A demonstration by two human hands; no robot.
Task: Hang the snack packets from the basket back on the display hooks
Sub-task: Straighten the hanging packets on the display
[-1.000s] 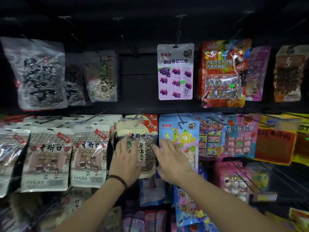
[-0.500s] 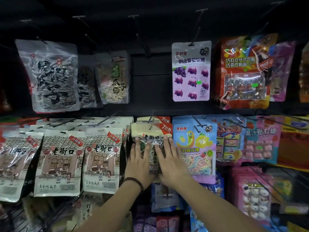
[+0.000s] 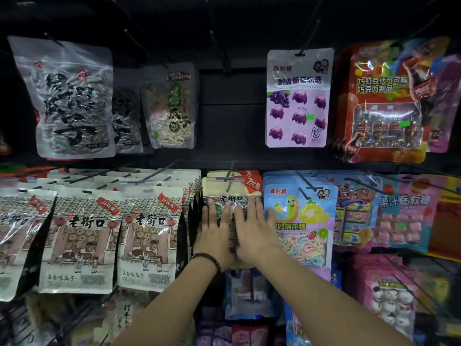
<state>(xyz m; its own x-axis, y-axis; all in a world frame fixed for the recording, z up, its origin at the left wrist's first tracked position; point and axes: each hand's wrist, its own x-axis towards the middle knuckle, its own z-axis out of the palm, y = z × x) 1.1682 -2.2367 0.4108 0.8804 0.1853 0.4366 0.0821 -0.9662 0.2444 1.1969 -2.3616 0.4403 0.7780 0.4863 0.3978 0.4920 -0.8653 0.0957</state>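
A: Now settled, by the look of it. Hung on its hook [image 3: 227, 183] in the middle row, that seed packet [image 3: 224, 189], and pushed back against the red-cornered stock behind.

B: Held how?

A: Pressed flat under the left hand [image 3: 214, 236] and the right hand [image 3: 254, 233], side by side, with straight fingers laid up the clear front. No curl, no pinch, nothing gripped by either.

B: Different from a second ago?

A: Quite. Spread apart back then, with the right palm off on the cotton-candy packet [image 3: 299, 216] just to the right. Brought in half a second ago. Closed up together now, squarely on the one packet.

B: Meaning for the job?

A: Looks like smoothing, not threading. Probably counts as one packet hung, judging by the rod tip poking out in front of its top edge. Likely time to let go and fetch another.

B: And around it?

A: Flanked on the left by the white seed packets [image 3: 147, 236], touching or just beside; cannot tell which. Overlooked from the row above by the grape gummy packet [image 3: 296, 98]. Beaded bracelet [image 3: 207, 259] on the left wrist. No sign of the basket, so no telling how many remain.
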